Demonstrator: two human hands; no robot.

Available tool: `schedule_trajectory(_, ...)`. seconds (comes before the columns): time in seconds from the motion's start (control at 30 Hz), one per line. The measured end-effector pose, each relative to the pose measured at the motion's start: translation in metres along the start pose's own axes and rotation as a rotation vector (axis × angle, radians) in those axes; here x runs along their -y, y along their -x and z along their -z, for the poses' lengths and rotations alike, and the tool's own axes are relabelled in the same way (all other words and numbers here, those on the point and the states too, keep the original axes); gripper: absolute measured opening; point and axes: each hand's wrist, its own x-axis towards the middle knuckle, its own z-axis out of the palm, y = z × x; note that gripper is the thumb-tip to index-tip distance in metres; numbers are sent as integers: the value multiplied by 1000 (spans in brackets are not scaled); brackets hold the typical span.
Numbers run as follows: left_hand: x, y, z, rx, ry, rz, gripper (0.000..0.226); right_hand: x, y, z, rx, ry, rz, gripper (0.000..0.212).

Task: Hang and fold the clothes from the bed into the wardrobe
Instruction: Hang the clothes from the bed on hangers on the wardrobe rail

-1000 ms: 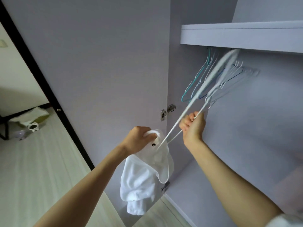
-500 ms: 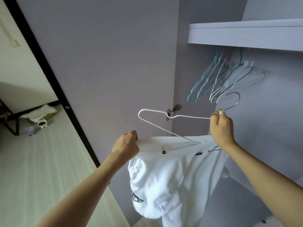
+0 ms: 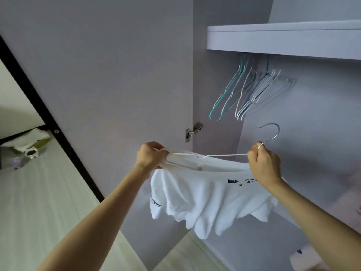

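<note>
While the left hand (image 3: 151,156) pinches the white shirt (image 3: 207,194) collar, the right hand (image 3: 263,165) grips the hanger (image 3: 218,155) neck.

Single head-worn view, close, angled forward and slightly up into the open wardrobe (image 3: 283,192) past both forearms.

White shirt (image 3: 205,192): small dark print near collar, reads "Robin…", rest hidden by hand; second line illegible.
</note>
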Motion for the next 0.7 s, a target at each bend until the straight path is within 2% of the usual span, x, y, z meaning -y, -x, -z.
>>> schedule_trajectory(0.1, -4, 2, 0, -201, -564, -249, 11, 7, 4, -5, 62, 44, 23, 37)
schedule_trajectory(0.17, -5, 6, -5, -221, -699, -318, 17, 20, 6, -12, 73, 81, 95, 34)
schedule_trajectory(0.3, -4, 2, -10, -167, -719, -259, 15, 47, 7, -24, 99, 158, 257, 32)
schedule_trajectory(0.4, -7, -1, -2, -189, -714, -235, 14, 54, 18, -28, 204, 176, 370, 30)
schedule_trajectory(0.47, -12, -2, 5, -186, -687, -251, 12, 53, 15, -27, 208, 135, 336, 30)
schedule_trajectory(0.57, -15, 0, 11, -42, -632, -298, 16, 60, -5, -17, 180, -51, 150, 30)
schedule_trajectory(0.7, -5, 8, 2, 124, -493, -393, 11, 69, 4, -16, 461, -63, 165, 29)
